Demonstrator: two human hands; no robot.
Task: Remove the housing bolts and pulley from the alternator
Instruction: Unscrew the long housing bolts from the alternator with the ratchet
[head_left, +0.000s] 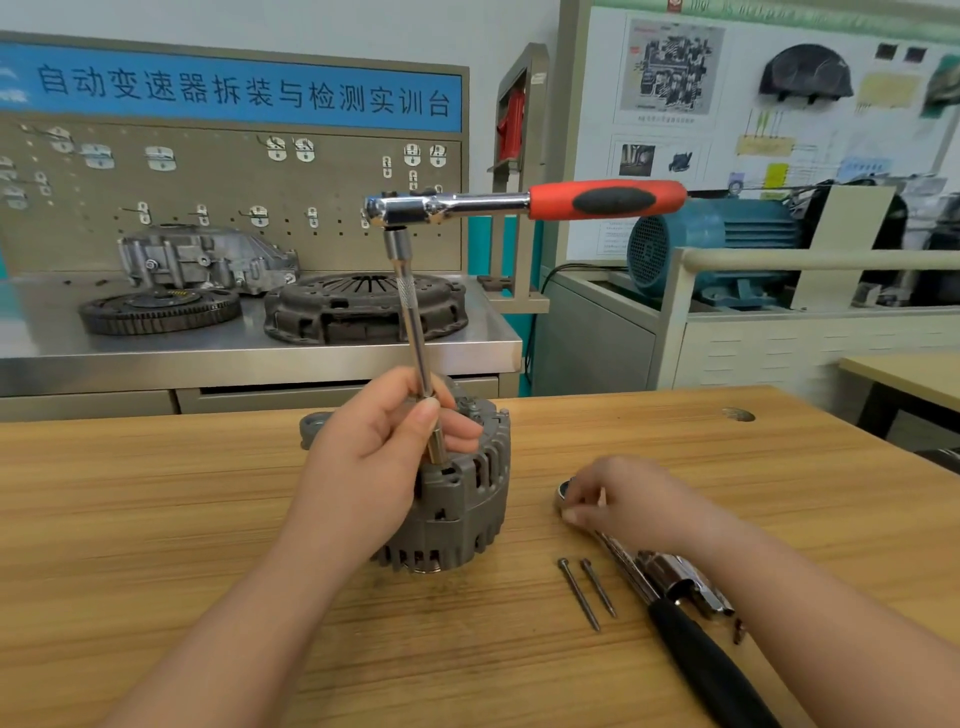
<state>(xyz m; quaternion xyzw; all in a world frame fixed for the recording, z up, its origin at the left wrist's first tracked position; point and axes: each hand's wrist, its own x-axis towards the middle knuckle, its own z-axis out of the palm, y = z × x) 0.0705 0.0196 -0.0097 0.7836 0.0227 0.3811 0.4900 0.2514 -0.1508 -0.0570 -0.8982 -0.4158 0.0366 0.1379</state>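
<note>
The alternator (457, 509) is standing on end on the wooden worktop (156, 519), directly under the left hand's grip, its finned housing facing the camera. The left hand (374, 457) is wrapping thumb and fingers round the lower end of a long extension bar (413, 322), holding it where it meets the socket (435, 444). Just below the grip the socket is sitting on the top rim of the housing, apparently over a bolt head (the head itself is hidden). High above the grip a ratchet (519, 202) is riding on the bar's top end, its red handle pointing off to the right with nobody holding it.

Right of the grip and well apart from it, the right hand (639, 501) is lying over the round head of a black-handled tool (696, 654) on the worktop. Blur is hiding whether its fingers are pinching that head or only touching it. Nearer the person than the grip, and also to its right, two long bolts (579, 592) are lying side by side, just beside the tool's shaft.

Judging by this, the housing-bolt step is under way: two bolts are out, another is being worked on, and the pulley is not yet tackled. The next move is probably calling for the socket to be steadied squarely on the bolt while the bar is turned, either by the fingers or by the right hand at the red handle. A tilted bar is risking a slip off the head.
</note>
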